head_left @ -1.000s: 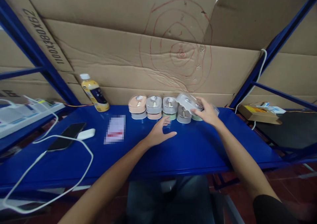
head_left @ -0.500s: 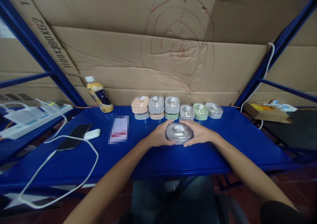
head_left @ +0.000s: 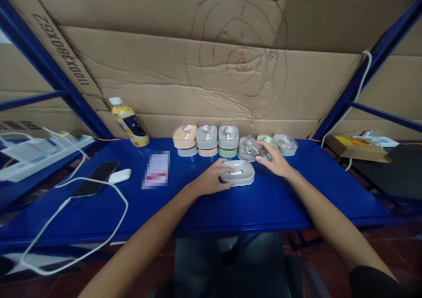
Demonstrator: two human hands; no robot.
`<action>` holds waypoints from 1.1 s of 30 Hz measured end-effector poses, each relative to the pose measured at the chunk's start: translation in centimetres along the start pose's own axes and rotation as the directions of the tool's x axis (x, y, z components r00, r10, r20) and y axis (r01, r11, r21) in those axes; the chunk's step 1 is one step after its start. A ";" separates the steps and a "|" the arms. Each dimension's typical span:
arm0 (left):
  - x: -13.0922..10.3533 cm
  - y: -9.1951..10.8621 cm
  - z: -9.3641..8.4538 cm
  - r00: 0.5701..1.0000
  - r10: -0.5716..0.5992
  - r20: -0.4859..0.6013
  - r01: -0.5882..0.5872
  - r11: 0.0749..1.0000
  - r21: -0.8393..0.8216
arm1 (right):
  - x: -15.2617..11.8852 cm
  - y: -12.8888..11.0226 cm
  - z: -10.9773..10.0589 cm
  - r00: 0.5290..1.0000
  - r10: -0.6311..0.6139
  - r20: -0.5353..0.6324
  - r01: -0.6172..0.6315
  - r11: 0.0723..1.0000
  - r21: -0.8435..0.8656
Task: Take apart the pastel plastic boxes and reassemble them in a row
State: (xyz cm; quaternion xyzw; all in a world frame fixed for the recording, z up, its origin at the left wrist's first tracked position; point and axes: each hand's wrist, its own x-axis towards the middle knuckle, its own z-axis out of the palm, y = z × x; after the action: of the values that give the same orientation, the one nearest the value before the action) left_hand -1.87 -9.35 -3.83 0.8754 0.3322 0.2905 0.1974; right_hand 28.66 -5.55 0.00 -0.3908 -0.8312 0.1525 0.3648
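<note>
My left hand [head_left: 212, 178] holds the left end of an open grey box [head_left: 247, 179] on the table, its fingers over the rim and its thumb at the front. Inside the box lies a small white oblong piece [head_left: 236, 172], near my left fingertips; whether they touch it I cannot tell. A clear lid [head_left: 260, 151] is pinched in my right hand [head_left: 276, 160], tilted up and apart from the box. Behind that lid stand a grey box [head_left: 244, 150] with its lid on and a partly hidden green one [head_left: 263, 137].
Stacked lidded boxes [head_left: 207, 136] line the back, with a single grey box [head_left: 285, 144] at the right end. To the left are a blurred-out card [head_left: 156, 169], a phone [head_left: 95, 179], a white case [head_left: 119, 176], a looped cable [head_left: 123, 219] and a juice bottle [head_left: 129, 123].
The clear lid has come off the grey box and moved right and back in my right hand. My left hand has stayed at the box.
</note>
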 end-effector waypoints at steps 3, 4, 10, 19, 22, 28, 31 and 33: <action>0.1 0.2 -0.3 1.000 0.002 -0.010 -0.002 1.000 0.018 | 0.1 0.5 0.5 1.000 0.005 0.006 -0.005 1.000 -0.002; 0.1 0.2 -0.5 1.000 -0.010 -0.017 0.010 1.000 0.018 | 0.1 0.5 0.7 1.000 0.002 0.013 -0.002 1.000 -0.005; 0.5 -0.7 -2.5 0.967 -0.133 -0.219 0.125 0.991 -0.050 | 0.0 0.2 1.0 0.999 0.043 -0.024 -0.044 0.998 -0.040; 0.1 -0.2 -2.9 0.986 -0.113 -0.124 0.126 0.987 0.099 | 0.1 0.1 0.7 0.997 0.007 -0.078 -0.011 0.999 -0.054; 0.0 0.6 -2.1 0.998 -0.054 -0.034 0.058 0.991 0.122 | 0.0 -0.4 0.7 0.997 -0.061 -0.048 0.058 0.997 -0.046; 0.1 0.8 0.1 0.999 -0.039 -0.023 0.040 0.999 0.025 | -0.5 -2.6 1.6 0.981 -0.149 0.127 0.157 0.986 -0.048; 0.3 -0.1 1.2 0.987 -0.143 -0.073 0.135 0.985 -0.104 | -0.8 -3.0 2.5 0.978 -0.127 0.167 0.142 0.987 -0.079; 0.4 -0.6 1.8 0.983 -0.167 -0.075 0.152 0.972 -0.182 | -1.0 -3.0 3.2 0.974 -0.120 0.191 0.141 0.985 -0.098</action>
State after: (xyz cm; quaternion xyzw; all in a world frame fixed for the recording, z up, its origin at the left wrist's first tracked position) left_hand -0.78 -8.92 -5.36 0.8111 0.3832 0.3408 0.2812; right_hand 25.18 -8.14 -1.10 -0.3390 -0.8925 0.1173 0.2735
